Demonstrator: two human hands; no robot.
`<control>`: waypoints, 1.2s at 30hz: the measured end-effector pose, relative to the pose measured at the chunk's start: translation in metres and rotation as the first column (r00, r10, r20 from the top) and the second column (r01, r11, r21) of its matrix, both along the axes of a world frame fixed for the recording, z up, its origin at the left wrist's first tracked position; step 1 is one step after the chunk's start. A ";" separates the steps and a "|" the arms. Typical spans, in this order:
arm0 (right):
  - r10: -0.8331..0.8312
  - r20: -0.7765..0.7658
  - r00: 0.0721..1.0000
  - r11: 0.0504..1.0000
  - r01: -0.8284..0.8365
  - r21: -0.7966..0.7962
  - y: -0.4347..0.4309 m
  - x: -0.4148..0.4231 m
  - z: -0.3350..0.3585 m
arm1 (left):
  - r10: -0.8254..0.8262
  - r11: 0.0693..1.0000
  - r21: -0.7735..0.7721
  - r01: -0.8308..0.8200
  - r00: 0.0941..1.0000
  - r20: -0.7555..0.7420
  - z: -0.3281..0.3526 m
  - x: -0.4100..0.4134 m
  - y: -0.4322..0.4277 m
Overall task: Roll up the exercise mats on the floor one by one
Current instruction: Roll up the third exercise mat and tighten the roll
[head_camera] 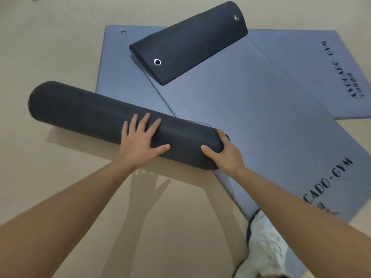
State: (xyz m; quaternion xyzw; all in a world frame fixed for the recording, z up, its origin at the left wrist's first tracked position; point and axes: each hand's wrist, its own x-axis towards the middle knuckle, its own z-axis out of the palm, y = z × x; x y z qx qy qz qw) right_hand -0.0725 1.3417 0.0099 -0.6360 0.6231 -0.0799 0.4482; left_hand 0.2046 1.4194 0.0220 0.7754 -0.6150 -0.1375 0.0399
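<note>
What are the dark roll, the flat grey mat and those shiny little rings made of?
The dark roll looks like soft foam or rubber: matte, finely grained, thick. The rings on the folded dark mat look like metal, since they shine silver. The flat grey mat is probably similar foam with a smoother face.

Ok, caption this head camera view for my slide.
Left hand presses on a rolled dark foam exercise mat, right hand grips its end; flat grey mats and a curled dark mat lie beyond.
</note>
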 end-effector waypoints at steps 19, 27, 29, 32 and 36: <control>0.231 -0.217 0.948 0.963 -0.191 0.191 0.243 -0.013 0.021 | 0.429 0.866 0.099 -0.490 0.626 -0.651 -0.014 -0.097 0.282; 0.445 0.024 0.895 0.887 -0.437 -0.148 0.253 -0.011 0.005 | 0.243 0.931 -0.094 -0.354 0.789 -0.564 -0.019 -0.097 0.253; 0.323 0.064 0.944 0.944 -0.316 -0.097 0.242 -0.018 0.001 | 0.086 0.968 -0.165 -0.190 0.865 -0.495 -0.016 -0.092 0.238; 0.236 0.097 0.967 0.971 -0.239 0.013 0.211 -0.040 -0.001 | 0.006 0.971 -0.201 -0.129 0.856 -0.517 -0.015 -0.092 0.224; 0.258 0.104 0.961 0.964 -0.262 0.032 0.183 -0.060 -0.007 | 0.215 0.959 -0.011 -0.284 0.751 -0.624 -0.019 -0.119 0.229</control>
